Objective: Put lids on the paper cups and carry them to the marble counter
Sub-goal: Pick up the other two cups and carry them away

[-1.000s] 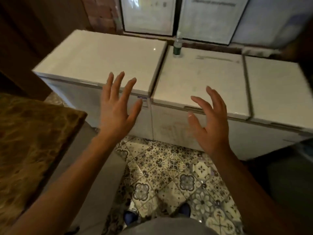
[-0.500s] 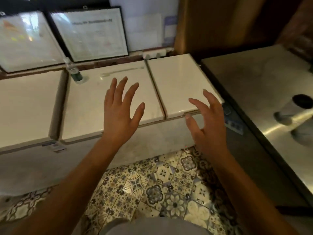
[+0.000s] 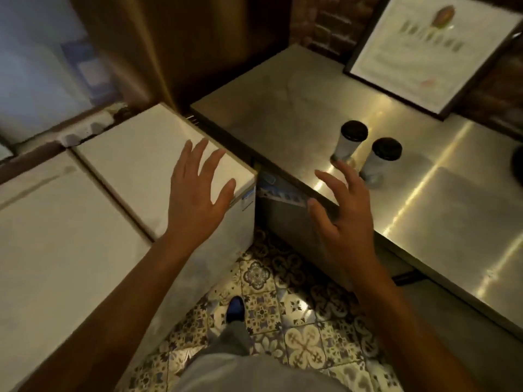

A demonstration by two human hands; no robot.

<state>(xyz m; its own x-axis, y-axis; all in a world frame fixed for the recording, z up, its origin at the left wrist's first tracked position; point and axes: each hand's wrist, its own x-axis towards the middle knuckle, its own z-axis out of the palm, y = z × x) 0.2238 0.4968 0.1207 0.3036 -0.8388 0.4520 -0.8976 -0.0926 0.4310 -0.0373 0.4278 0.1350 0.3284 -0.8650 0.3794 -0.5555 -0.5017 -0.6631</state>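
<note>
Both hands are empty with fingers spread, the left hand [image 3: 198, 190] above a white chest freezer [image 3: 147, 165], the right hand [image 3: 343, 210] near two black-lidded paper cups [image 3: 368, 154] standing on the steel desk [image 3: 452, 207].

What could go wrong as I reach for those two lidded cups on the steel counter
1. The two cups stand close together; gripping one might knock over the other.
2. The right hand approaches low over the steel counter; fingers might clip the nearer cup's base.
3. Dim light and glare make the lids' seating hard to judge.
</note>
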